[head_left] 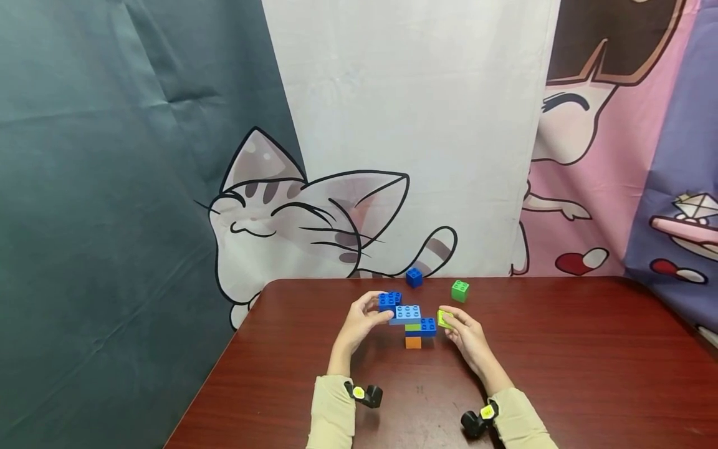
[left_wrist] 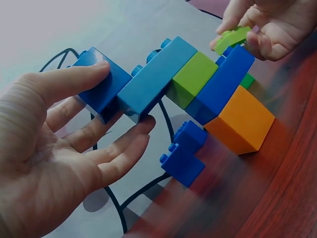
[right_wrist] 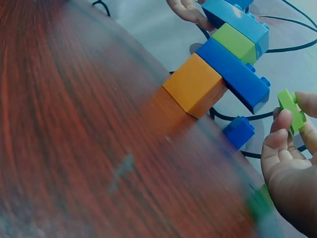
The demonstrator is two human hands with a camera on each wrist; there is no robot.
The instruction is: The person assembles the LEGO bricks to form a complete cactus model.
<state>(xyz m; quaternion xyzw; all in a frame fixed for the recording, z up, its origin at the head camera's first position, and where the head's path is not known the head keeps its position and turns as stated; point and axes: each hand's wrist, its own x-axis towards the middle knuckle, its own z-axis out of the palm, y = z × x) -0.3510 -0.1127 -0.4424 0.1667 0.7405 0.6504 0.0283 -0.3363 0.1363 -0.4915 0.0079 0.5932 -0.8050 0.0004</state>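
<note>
Printed cloth with a cartoon cat hangs behind a dark red wooden table, at which a person works with both hands apart. Between the hands rises a staggered brick stack, its foot on the table. Lowest comes an orange brick, nearer the person than either hand's fingertips. Over it lies a long blue brick, jutting toward the right hand; then a lime-green brick, then a light blue brick reaching toward the left hand.

At that near-left end sits a dark blue brick, which the left hand pinches, thumb across one face and fingers behind. Its lower fingers extend by the light blue brick's underside; whether they touch it, I cannot tell.

The right hand grips a thin lime piece between thumb and fingertips, just beside the long blue brick's studded end, with a narrow gap in the right wrist view. Past the right hand's fingertips stands a loose green brick; a loose blue cube lies beyond both hands, sideways between them.
</note>
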